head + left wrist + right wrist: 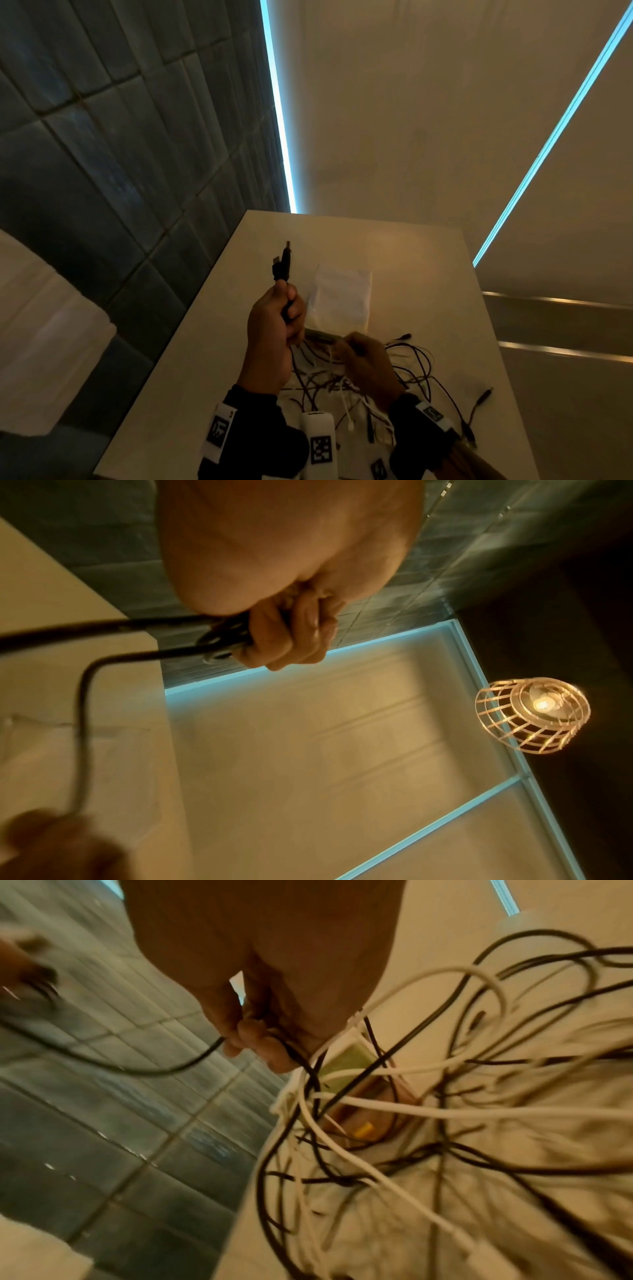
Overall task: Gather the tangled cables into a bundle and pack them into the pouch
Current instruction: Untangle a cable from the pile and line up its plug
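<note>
Left hand (274,329) raised over the table (428,260), fingers curled tight round a gathered bunch of black cable, plug ends (283,262) sticking up at 12 o'clock from the fist. Right hand (368,365) at 3 o'clock of the left, fingertips pinching a black strand that runs across to the left hand. Tangled cables (394,373), black and white, spread on the table under and at 4 o'clock of the right hand. Pouch (339,298), pale and translucent, lies flat at 12 o'clock of the tangle, just beside the left fist.
</note>
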